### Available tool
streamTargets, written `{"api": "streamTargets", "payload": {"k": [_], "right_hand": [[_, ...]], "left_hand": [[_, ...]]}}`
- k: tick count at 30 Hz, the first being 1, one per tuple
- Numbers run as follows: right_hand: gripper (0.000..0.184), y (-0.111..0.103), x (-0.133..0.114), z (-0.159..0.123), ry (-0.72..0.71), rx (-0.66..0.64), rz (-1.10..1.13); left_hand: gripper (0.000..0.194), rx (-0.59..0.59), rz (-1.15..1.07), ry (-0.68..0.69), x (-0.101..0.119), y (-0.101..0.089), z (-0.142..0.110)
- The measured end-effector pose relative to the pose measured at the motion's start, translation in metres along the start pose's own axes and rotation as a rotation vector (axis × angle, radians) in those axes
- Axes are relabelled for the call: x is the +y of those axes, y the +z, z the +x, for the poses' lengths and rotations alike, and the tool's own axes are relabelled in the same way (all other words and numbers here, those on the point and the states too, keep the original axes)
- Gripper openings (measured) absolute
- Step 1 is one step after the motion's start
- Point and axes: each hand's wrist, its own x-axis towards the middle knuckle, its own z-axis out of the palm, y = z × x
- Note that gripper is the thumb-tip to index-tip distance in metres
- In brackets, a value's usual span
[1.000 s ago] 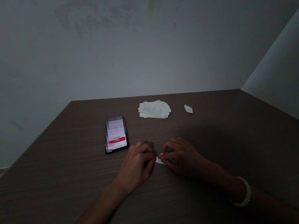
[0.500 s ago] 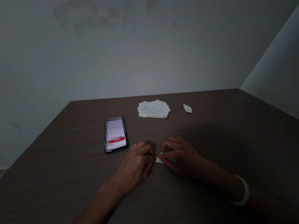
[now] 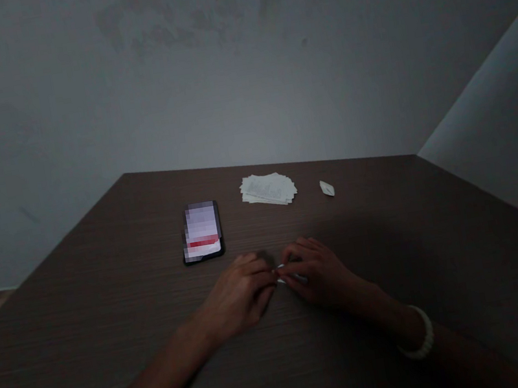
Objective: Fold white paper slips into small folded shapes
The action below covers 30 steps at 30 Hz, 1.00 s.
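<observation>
A small piece of white paper [image 3: 281, 281] lies at the middle of the table, mostly hidden by my fingers. My right hand [image 3: 317, 270] is closed on it, thumb and fingertips pinching, with a bit of white showing between the fingers. From the other side my left hand [image 3: 247, 291] reaches in, its fingers curled together and the tips at the paper's left end. Past the hands, a fanned stack of printed paper slips [image 3: 268, 190] rests near the back edge. To its right sits a small folded white paper [image 3: 328, 189].
A phone with a lit screen [image 3: 202, 229] lies on the brown wooden table [image 3: 108, 296], left of the paper stack and just beyond my left hand. A wall [image 3: 245, 104] stands behind the table's back edge. The light is dim.
My left hand has shifted slightly right, its fingertips now meeting the paper by the right hand. Less of the paper shows between the hands. The view has moved a little.
</observation>
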Motion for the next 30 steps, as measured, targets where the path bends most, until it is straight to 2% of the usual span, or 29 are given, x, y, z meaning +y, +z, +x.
{"api": "streamTargets", "payload": {"k": [3, 6, 9, 14, 22, 30], "right_hand": [[0.012, 0.000, 0.000, 0.000, -0.005, 0.011, 0.015], [0.012, 0.000, 0.000, 0.000, -0.009, 0.023, 0.014], [0.012, 0.001, 0.000, 0.000, -0.008, 0.027, 0.017], [0.013, 0.002, 0.000, 0.000, -0.006, 0.029, 0.025], [0.014, -0.001, -0.003, 0.000, 0.013, 0.010, 0.018], [0.013, 0.000, -0.002, 0.000, -0.002, -0.016, -0.009]], "left_hand": [[0.014, 0.126, -0.017, -0.126, -0.002, 0.002, 0.000], [0.015, 0.160, -0.020, -0.192, -0.004, 0.003, 0.000], [0.009, 0.129, -0.027, -0.184, -0.007, 0.006, 0.000], [0.020, 0.094, -0.039, -0.124, -0.010, 0.008, 0.001], [0.028, -0.008, 0.015, 0.019, -0.008, -0.002, 0.003], [0.021, -0.100, 0.075, 0.027, -0.008, -0.013, -0.001]]}}
